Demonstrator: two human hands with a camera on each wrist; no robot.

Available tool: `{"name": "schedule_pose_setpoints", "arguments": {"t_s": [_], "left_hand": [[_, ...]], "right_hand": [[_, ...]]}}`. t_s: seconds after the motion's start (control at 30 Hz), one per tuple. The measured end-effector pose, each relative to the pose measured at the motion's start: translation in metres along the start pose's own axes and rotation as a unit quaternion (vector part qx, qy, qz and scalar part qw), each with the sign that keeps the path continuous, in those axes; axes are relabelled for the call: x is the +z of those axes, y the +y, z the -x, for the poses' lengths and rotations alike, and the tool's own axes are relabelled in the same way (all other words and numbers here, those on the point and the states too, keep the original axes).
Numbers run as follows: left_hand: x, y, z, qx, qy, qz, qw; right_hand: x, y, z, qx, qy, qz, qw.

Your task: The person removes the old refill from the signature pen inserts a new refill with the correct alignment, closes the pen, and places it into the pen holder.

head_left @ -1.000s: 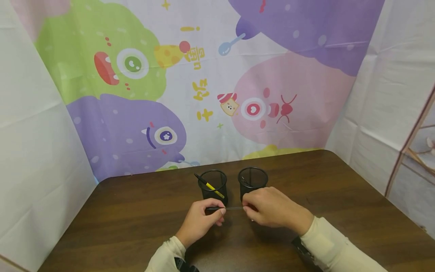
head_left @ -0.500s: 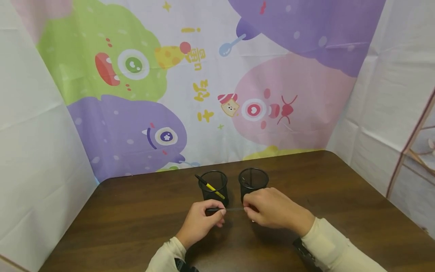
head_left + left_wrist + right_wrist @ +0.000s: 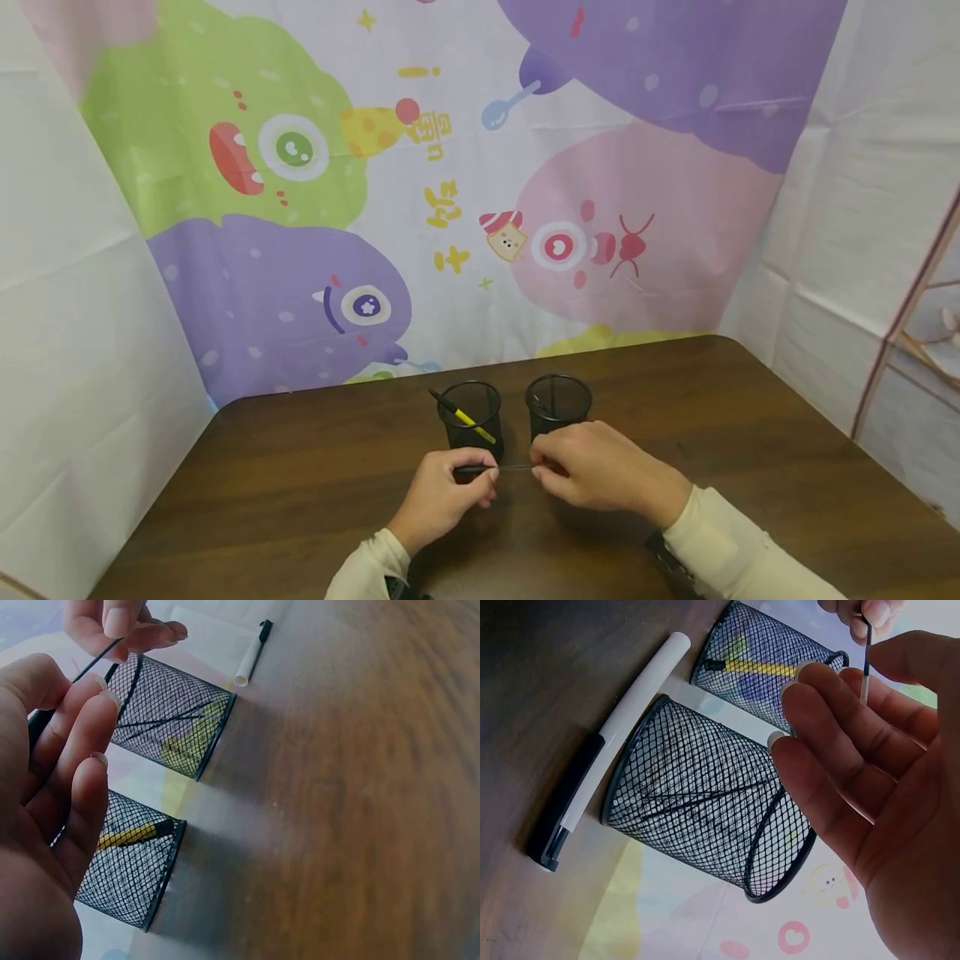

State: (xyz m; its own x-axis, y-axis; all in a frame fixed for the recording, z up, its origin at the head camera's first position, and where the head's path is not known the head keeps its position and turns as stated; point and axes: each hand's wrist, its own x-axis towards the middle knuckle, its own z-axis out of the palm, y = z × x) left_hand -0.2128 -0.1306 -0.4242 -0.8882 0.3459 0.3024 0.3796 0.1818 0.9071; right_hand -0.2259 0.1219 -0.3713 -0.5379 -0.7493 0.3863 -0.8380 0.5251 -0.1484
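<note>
Between the two hands runs a thin dark rod (image 3: pixel 516 467), nearly level in the head view. Its thicker black end (image 3: pixel 470 470) is gripped by the left hand (image 3: pixel 444 493). The right hand (image 3: pixel 611 471) pinches the thin end between thumb and forefinger; in the right wrist view a pale tip (image 3: pixel 865 691) shows past the pinch. Just behind the left hand stands a black mesh cup (image 3: pixel 468 417) with a yellow and black pen (image 3: pixel 472 423) leaning in it. A second mesh cup (image 3: pixel 558 404), behind the right hand, holds thin dark items.
A white and black pen or cap (image 3: pixel 622 712) lies on the table beside the second cup, seen in both wrist views. The brown table (image 3: pixel 300 492) ends at a cartoon-printed cloth (image 3: pixel 465 317), with white cloth on both sides.
Both hands keep hold of the rod. The right hand has shifted very slightly left, and the whole head view has moved a little.
</note>
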Motion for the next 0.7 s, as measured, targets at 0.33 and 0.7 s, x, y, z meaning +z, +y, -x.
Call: {"name": "schedule_pose_setpoints", "arguments": {"t_s": [0.33,0.7], "left_hand": [[0.0009,0.0009,0.0012,0.003,-0.005,-0.002,1.0000],[-0.0013,0.0012,-0.0002,0.004,-0.004,-0.006,1.0000]], "right_hand": [[0.0056,-0.0024,-0.0009,-0.032,0.020,0.011,0.9992],[0.0067,-0.0035,-0.0020,-0.065,0.047,0.020,0.9965]]}}
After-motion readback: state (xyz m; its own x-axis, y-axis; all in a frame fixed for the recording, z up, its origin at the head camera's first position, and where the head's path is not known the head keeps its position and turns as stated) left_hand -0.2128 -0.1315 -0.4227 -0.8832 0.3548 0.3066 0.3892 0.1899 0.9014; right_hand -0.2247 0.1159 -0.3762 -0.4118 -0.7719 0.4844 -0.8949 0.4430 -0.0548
